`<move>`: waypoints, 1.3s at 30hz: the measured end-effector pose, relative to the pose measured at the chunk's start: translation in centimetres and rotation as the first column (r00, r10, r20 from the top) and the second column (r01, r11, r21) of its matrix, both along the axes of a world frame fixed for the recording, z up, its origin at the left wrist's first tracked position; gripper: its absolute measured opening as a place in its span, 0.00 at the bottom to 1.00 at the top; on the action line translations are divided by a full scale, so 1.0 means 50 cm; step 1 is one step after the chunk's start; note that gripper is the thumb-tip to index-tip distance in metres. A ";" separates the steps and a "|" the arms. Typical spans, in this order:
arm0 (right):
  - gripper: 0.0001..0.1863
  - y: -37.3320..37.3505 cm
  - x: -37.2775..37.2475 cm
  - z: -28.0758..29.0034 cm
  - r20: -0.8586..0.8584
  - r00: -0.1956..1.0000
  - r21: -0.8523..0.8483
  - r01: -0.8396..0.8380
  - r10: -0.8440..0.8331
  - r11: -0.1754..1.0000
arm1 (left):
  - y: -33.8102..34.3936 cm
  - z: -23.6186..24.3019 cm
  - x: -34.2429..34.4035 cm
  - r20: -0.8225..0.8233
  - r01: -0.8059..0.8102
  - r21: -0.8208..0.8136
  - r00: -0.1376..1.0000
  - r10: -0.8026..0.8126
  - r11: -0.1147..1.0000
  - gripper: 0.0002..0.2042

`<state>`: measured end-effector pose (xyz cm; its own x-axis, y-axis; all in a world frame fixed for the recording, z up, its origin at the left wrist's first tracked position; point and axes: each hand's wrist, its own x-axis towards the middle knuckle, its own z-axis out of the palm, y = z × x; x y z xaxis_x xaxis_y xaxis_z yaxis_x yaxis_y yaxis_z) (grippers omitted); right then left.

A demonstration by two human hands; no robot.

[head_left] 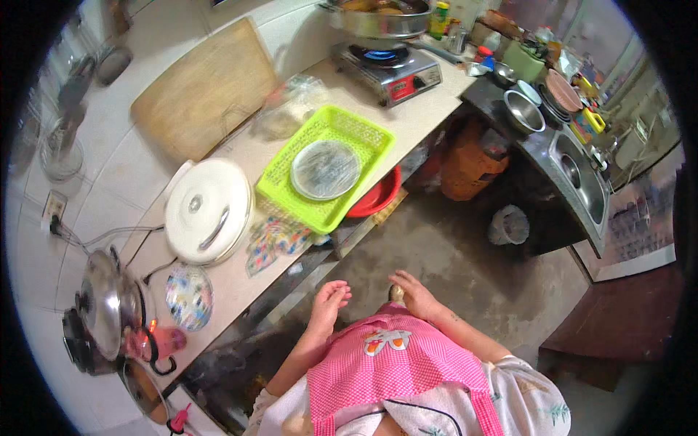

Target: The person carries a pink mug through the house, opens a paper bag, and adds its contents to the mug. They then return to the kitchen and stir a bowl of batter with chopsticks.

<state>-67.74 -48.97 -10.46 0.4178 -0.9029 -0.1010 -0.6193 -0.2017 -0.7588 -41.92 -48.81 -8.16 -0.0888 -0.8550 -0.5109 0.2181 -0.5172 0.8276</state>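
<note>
My left hand (329, 300) hangs in front of my pink checked apron (396, 363), fingers loosely apart and holding nothing. My right hand (414, 293) rests at the top edge of the apron, fingers curled, and seems to touch the cloth; whether it pinches it I cannot tell. Both hands are just off the front edge of the counter (240, 287). Nearest on the counter is a lime green plastic basket (331, 123) with a round clear plate (326, 169) in it.
A white round cooker lid (208, 211), a steel-lidded pot (102, 305), a wooden cutting board (200, 91) and a gas burner (392, 73) with a lit flame under a steel pan (382, 22) line the counter. A red basin (378, 198), an orange gas cylinder (469, 163) and a sink (578, 174) stand at right.
</note>
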 end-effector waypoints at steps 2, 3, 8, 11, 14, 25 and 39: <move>0.24 -0.033 -0.077 0.006 0.073 0.997 0.249 -0.004 -0.014 0.969 | -0.061 0.003 -0.072 -0.013 -0.024 -0.011 1.000 0.024 1.000 0.10; 0.24 -0.043 -0.115 0.015 0.106 0.994 0.374 -0.011 -0.031 0.927 | -0.086 0.008 -0.112 -0.023 -0.034 -0.009 0.999 0.034 0.999 0.10; 0.23 -0.117 -0.268 -0.014 0.275 0.945 0.445 0.040 -0.179 0.894 | -0.226 0.082 -0.208 0.031 -0.280 -0.391 0.948 0.316 0.877 0.08; 0.22 -0.212 -0.286 0.012 0.287 0.934 0.399 0.084 -0.212 0.913 | -0.310 0.102 -0.158 0.109 -0.428 -0.405 0.855 0.507 0.808 0.08; 0.21 -0.309 -0.282 0.075 0.292 0.944 0.377 0.037 -0.157 0.925 | -0.364 0.102 -0.126 0.123 -0.469 -0.380 0.828 0.547 0.797 0.08; 0.19 -0.608 -0.388 0.172 0.161 0.985 0.146 -0.081 0.057 0.986 | -0.607 0.114 -0.230 -0.083 -0.536 -0.483 0.816 0.573 0.693 0.08; 0.19 -0.945 -0.707 0.317 -0.029 0.998 0.047 -0.048 0.049 0.998 | -0.772 0.142 -0.327 0.079 -0.570 -0.489 0.725 0.684 0.660 0.09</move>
